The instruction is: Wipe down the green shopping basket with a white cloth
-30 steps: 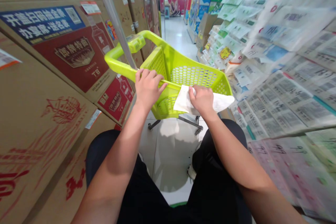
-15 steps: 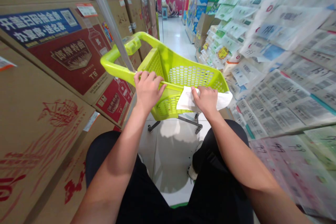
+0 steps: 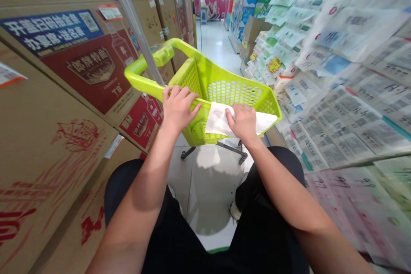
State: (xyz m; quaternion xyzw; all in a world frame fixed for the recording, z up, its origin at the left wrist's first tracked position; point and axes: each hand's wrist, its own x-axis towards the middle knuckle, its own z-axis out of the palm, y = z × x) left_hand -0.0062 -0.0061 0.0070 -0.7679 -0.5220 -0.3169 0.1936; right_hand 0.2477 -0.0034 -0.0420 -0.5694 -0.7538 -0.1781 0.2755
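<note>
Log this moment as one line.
left grip: on green cart rim | right grip: white cloth, against cart's near side | stacked cartons: left | wrapped packs: right

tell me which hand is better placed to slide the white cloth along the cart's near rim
Probably the right hand: it holds the white cloth at the near rim of the yellow-green cart. The left hand rests on that rim without a cloth.

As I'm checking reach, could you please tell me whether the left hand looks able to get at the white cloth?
Probably yes: the left hand rests on the cart just beside the white cloth, with nothing between them, though the right hand covers the cloth's middle.
</note>
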